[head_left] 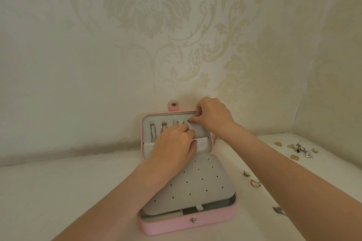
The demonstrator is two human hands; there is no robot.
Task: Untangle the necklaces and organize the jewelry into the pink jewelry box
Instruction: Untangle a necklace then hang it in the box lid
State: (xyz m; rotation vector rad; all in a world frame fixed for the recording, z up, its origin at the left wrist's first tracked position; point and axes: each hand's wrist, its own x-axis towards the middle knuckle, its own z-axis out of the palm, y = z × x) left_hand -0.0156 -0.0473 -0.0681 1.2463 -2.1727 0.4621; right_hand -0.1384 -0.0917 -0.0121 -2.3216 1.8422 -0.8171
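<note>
Pink jewelry box (188,223) lies open on the bench (58,191) | necklaces (158,129) hung in lid | right hand (210,116) pinches a chain at the last hook, left hand (174,146) curled below, grip hidden | chain is best kept taut, apart from neighbours.
</note>
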